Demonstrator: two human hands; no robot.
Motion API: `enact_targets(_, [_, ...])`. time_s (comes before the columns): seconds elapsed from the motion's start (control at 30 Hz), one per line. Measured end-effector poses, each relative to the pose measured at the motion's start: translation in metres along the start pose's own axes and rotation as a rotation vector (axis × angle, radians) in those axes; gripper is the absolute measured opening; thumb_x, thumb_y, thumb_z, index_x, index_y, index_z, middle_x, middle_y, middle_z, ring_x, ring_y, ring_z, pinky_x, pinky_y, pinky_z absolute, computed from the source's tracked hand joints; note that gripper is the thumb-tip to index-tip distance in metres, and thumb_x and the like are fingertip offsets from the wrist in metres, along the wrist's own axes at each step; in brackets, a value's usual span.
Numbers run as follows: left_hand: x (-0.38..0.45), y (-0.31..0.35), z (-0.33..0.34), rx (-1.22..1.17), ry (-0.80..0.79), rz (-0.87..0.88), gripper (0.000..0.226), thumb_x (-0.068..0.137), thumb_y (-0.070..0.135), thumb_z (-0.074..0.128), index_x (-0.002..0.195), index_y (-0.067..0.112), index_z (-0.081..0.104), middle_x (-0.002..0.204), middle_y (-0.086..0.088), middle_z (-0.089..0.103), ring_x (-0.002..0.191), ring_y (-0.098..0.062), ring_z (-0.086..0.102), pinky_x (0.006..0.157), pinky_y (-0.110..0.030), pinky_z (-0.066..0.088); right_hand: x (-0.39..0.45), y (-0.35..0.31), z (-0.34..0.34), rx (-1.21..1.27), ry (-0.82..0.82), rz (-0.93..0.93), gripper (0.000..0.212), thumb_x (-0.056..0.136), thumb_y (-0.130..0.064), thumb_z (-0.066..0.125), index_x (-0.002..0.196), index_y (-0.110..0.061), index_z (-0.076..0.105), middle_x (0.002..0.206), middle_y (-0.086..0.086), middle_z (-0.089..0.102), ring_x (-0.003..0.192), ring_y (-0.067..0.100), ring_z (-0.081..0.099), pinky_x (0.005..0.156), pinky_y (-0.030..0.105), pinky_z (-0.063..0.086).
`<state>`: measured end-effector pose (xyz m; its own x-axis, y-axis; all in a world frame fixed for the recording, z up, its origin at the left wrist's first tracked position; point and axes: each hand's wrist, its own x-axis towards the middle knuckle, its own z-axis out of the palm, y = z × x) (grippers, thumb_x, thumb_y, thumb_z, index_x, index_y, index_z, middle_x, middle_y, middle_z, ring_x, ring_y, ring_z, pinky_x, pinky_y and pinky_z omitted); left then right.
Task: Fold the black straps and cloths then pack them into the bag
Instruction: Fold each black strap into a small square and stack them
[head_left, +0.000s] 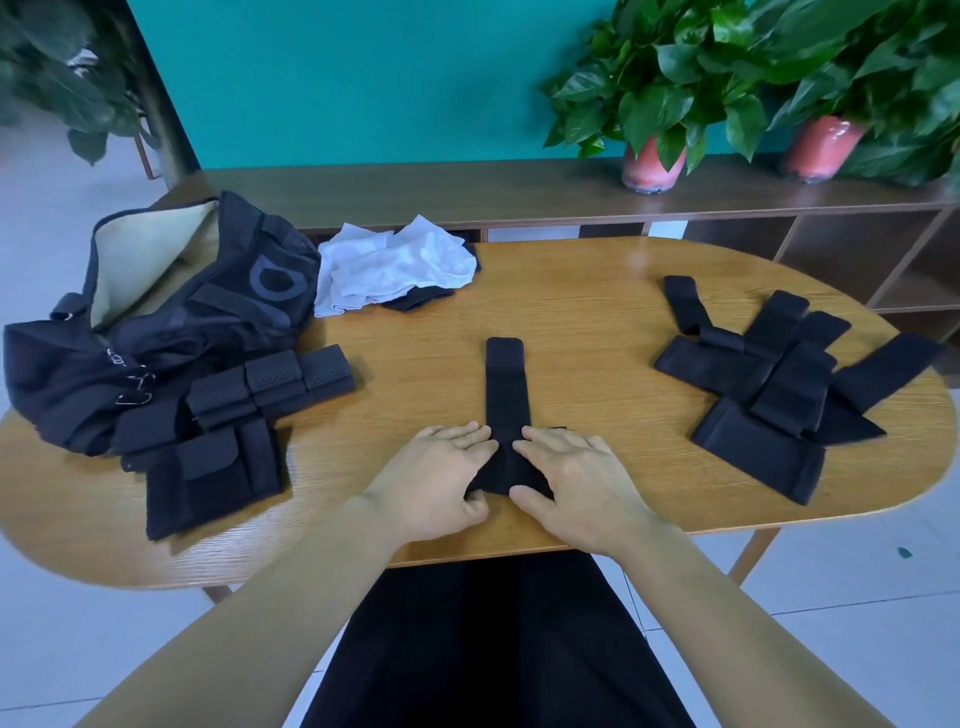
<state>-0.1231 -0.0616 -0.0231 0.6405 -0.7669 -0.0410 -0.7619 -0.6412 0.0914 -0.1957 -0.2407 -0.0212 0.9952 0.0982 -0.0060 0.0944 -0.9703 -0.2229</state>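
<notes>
Straps folded small sit beside the bag (156, 312), unfolded ones (769, 384) lie well right of it, while both hands (441, 478) (576, 478) pinch one strap (506, 395), nothing visibly packed.

The straps (769, 384) are black. The strap in the middle (506, 384) is black too. The bag (156, 322) is black with a grey ring mark and a tan inside. The folded straps (270, 384) are black with tiny dots. The cloth (395, 267) is white. The surface (571, 312) is light brown wood with thin lines. The wall (363, 78) is blue-green. The pots (652, 163) are pink with green leaves.
</notes>
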Motion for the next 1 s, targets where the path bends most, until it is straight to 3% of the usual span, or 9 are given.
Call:
enact_targets(0.17, [-0.013,0.001,0.005,-0.063,0.030,-0.003,0.054,0.101,0.023,0.040,0.153,0.020,0.026,0.161,0.004,0.018,0.148,-0.006,0.009,0.120,-0.026,0.014,-0.010,-0.008,0.000,-0.031,-0.005,-0.019,0.067,0.090,-0.051,0.048,0.149,-0.025,0.031,0.158,-0.008,0.022,0.144,0.010,0.016,0.115,0.029,0.011])
enact_targets(0.37, [-0.023,0.000,0.011,-0.364,0.159,-0.048,0.042,0.097,0.011,0.047,0.139,0.019,0.052,0.149,0.007,0.043,0.141,-0.002,0.029,0.112,-0.014,0.018,-0.018,-0.002,-0.001,-0.007,0.017,-0.080,0.061,0.084,-0.033,0.052,0.144,-0.025,0.041,0.151,-0.013,0.032,0.138,0.010,0.022,0.110,0.027,0.016])
enact_targets(0.5, [-0.029,-0.002,0.012,-0.675,0.181,-0.185,0.033,0.098,0.013,0.050,0.126,0.027,0.061,0.126,0.014,0.061,0.118,0.001,0.053,0.096,-0.009,0.036,-0.019,0.010,0.006,0.183,0.122,-0.029,0.043,0.087,-0.013,0.059,0.127,-0.028,0.059,0.127,-0.017,0.055,0.123,0.008,0.040,0.096,0.021,0.022])
enact_targets(0.67, [-0.022,0.002,0.012,-0.867,0.323,-0.338,0.016,0.099,0.024,0.054,0.111,0.024,0.064,0.103,0.014,0.068,0.098,0.007,0.060,0.084,-0.007,0.046,-0.007,0.010,0.016,0.465,0.261,0.161,0.023,0.091,-0.021,0.063,0.111,-0.030,0.070,0.098,-0.009,0.061,0.097,0.007,0.053,0.088,0.025,0.041])
enact_targets(0.73, [-0.016,0.005,0.013,-0.820,0.375,-0.411,0.012,0.098,0.026,0.055,0.103,0.019,0.064,0.096,0.011,0.069,0.089,0.004,0.061,0.074,-0.007,0.046,-0.001,0.006,0.020,0.577,0.304,0.274,0.019,0.091,-0.024,0.063,0.107,-0.031,0.068,0.095,-0.006,0.062,0.089,0.011,0.057,0.077,0.025,0.045])
enact_targets(0.87, [-0.003,0.005,0.021,-0.677,0.486,-0.530,0.025,0.096,0.028,0.057,0.079,0.009,0.052,0.070,-0.006,0.061,0.062,-0.016,0.053,0.062,-0.036,0.048,0.014,-0.006,0.023,0.653,0.401,0.465,0.015,0.090,-0.026,0.063,0.102,-0.017,0.060,0.086,0.002,0.067,0.080,0.020,0.063,0.072,0.036,0.054])
enact_targets(0.93, [0.005,0.005,0.022,-0.618,0.509,-0.564,0.031,0.095,0.028,0.057,0.072,0.012,0.045,0.062,-0.005,0.052,0.056,-0.016,0.044,0.053,-0.033,0.039,0.023,-0.009,0.024,0.595,0.410,0.516,0.018,0.091,-0.027,0.062,0.102,-0.014,0.058,0.080,0.004,0.065,0.073,0.021,0.062,0.068,0.038,0.055])
enact_targets(1.0, [0.013,0.005,0.021,-0.540,0.505,-0.571,0.032,0.096,0.030,0.056,0.071,0.014,0.043,0.062,-0.001,0.049,0.055,-0.015,0.043,0.051,-0.028,0.033,0.030,-0.009,0.024,0.518,0.390,0.554,0.025,0.092,-0.029,0.061,0.112,-0.014,0.058,0.088,0.003,0.064,0.077,0.020,0.061,0.068,0.036,0.054])
